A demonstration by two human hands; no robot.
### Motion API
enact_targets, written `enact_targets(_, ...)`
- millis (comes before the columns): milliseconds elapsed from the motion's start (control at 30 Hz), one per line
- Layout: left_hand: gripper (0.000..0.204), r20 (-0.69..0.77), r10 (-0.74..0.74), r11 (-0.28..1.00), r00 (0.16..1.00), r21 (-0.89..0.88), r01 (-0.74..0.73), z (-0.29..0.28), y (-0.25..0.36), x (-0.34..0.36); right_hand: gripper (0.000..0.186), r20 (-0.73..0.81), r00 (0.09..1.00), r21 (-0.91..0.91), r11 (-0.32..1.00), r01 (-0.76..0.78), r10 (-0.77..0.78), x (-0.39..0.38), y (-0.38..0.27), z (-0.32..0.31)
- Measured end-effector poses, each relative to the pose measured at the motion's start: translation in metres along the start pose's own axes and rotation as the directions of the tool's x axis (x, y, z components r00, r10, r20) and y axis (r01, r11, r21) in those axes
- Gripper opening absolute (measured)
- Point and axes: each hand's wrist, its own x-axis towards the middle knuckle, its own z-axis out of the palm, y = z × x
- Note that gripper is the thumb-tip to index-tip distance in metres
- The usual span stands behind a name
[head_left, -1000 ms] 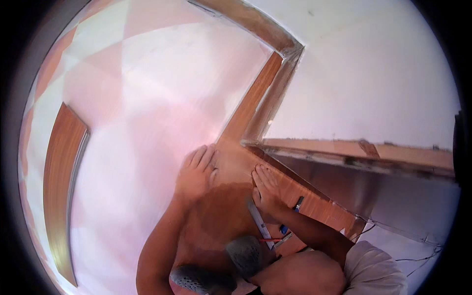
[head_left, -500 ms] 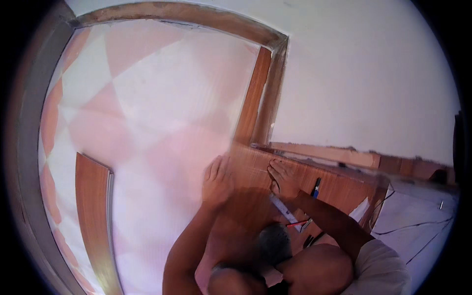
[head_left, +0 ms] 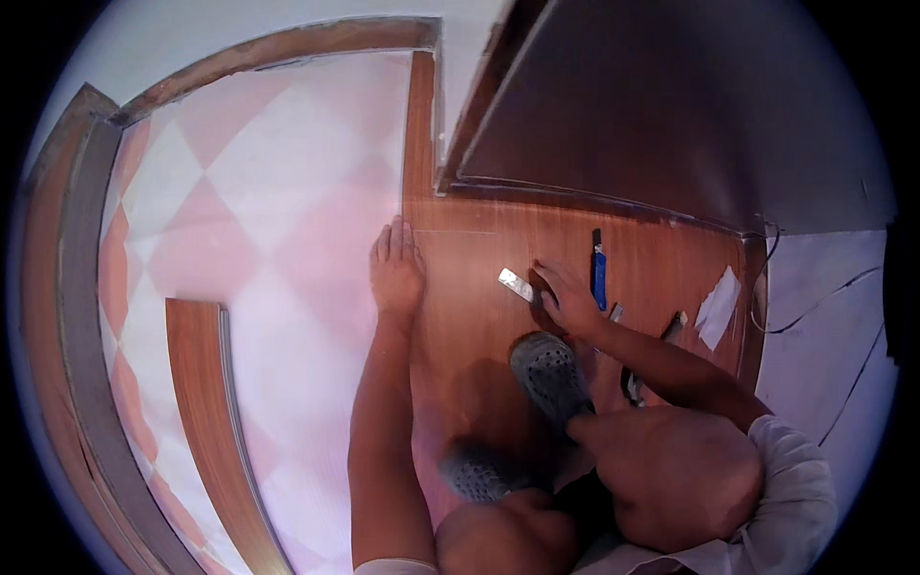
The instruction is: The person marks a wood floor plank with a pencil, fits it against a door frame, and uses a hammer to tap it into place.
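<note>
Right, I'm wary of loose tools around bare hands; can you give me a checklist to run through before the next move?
1. Left hand palm down at the wood flooring's edge: ok.
2. Right hand well clear of the blue knife: not ok, the knife lies close beside it.
3. Knife blade retracted: cannot tell, too small to see.
4. Silver strip gripped: cannot tell, the right hand's fingers are at its end.
5. Flooring free of scraps: not ok, a white scrap lies there.
6. Plank stack apart from the left hand: ok.

Your left hand [head_left: 397, 275] rests at the left edge of the wooden floor [head_left: 465, 311]. Your right hand [head_left: 569, 302] covers part of a metal ruler [head_left: 516, 285], near a blue cutter [head_left: 600, 278].
</note>
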Motion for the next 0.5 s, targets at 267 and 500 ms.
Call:
enact_targets(267, 0.043, 0.129, 0.059, 0.986, 0.990, 0.147, -0.078, 0.003, 0.004, 0.001, 0.053, -0.099, 0.995, -0.124, 0.992, -0.019, 0.006, -0.145, 0.035, -0.009)
enact_targets(500, 0.036, 0.022, 0.118, 0.988, 0.993, 0.100, -0.120, -0.017, -0.011, 0.002, 0.040, -0.114, 0.978, -0.062, 0.981, -0.182, 0.174, -0.151, 0.023, -0.009)
